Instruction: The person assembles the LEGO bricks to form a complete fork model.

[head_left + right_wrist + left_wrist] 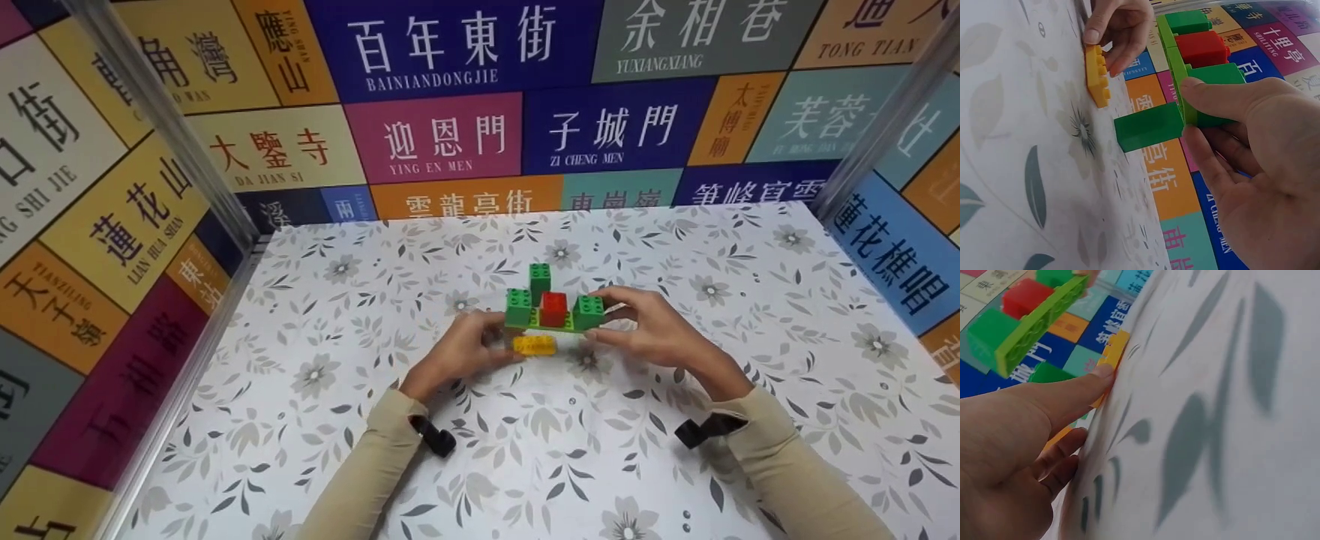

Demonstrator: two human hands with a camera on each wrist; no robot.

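Tilted up off the table, a lime-green plate [1175, 70] carries a red brick [553, 308] between two green bricks [518, 306]. My right hand [649, 326] grips its right end, thumb on the underside in the right wrist view. My left hand [465, 346] is low at the left end of a yellow brick [535, 345] lying on the table, studs up. The left thumb [1100, 376] touches this brick, with curled fingers close beside it. Behind the plate a separate tall green brick [539, 277] stands, its lower part hidden in the head view.
A white tabletop [465, 465] with a leaf and flower print lies under everything. Coloured panels with street names [433, 139] rise along the back and both sides. Each sleeve cuff bears a black wrist mount [435, 437].
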